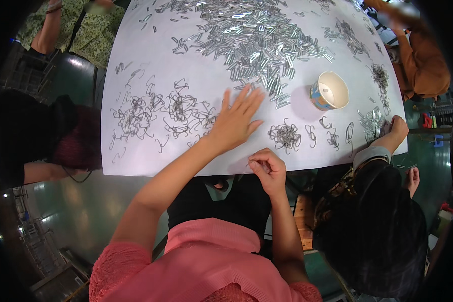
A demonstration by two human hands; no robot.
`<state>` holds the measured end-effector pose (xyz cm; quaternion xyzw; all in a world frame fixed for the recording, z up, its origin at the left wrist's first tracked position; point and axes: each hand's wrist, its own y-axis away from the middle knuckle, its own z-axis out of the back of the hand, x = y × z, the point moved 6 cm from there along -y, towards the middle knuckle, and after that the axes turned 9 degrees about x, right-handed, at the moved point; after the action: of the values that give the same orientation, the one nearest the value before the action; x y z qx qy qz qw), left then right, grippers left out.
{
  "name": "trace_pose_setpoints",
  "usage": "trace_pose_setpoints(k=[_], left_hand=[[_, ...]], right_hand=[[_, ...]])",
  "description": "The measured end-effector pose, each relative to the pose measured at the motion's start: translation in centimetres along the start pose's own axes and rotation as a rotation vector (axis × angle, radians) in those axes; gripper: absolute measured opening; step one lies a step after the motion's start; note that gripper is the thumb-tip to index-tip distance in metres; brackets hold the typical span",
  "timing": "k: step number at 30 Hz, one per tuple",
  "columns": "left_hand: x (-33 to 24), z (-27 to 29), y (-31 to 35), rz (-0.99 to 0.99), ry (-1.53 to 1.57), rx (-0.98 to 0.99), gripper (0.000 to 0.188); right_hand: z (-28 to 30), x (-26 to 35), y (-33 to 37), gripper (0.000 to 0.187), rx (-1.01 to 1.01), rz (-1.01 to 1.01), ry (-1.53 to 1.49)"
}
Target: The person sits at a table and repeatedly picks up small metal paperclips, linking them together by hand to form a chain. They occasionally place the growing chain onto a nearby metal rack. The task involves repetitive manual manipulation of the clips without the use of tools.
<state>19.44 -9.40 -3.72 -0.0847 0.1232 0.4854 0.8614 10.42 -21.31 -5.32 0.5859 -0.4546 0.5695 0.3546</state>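
Observation:
My left hand (238,121) reaches over the white tabletop with its fingers spread and nothing visible in them. Its fingertips are close to the near end of a large pile of flat, shiny metal pieces (256,38). Beside its wrist lies a tangle of bent wire hooks (181,108). At the table's near edge, my right hand (269,168) is closed in a pinch. A small thin tip shows at its fingers, perhaps a wire piece, too small to make out. Beyond the right hand sits a compact heap of wire hooks (285,136).
A paper cup (329,91) stands right of centre, with a small piece inside. Single wire hooks (332,137) lie near the right front edge. At right, a co-worker's hand (398,128) rests by another pile of metal pieces (371,123). Other people sit around the table.

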Motion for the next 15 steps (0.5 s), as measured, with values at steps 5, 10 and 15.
trace_pose_setpoints(k=[5,10,15], left_hand=[[3.7,0.2,6.1,0.296,-0.104,0.041,0.058],[4.0,4.2,5.4,0.181,0.054,-0.237,0.038],[0.0,2.3,-3.6,-0.043,0.273,-0.238,0.020]], right_hand=[[0.1,-0.4,0.1,0.006,-0.010,-0.029,-0.075],[0.4,0.3,0.8,0.005,-0.120,-0.085,-0.132],[1.0,0.5,2.5,0.005,-0.192,-0.250,-0.154]])
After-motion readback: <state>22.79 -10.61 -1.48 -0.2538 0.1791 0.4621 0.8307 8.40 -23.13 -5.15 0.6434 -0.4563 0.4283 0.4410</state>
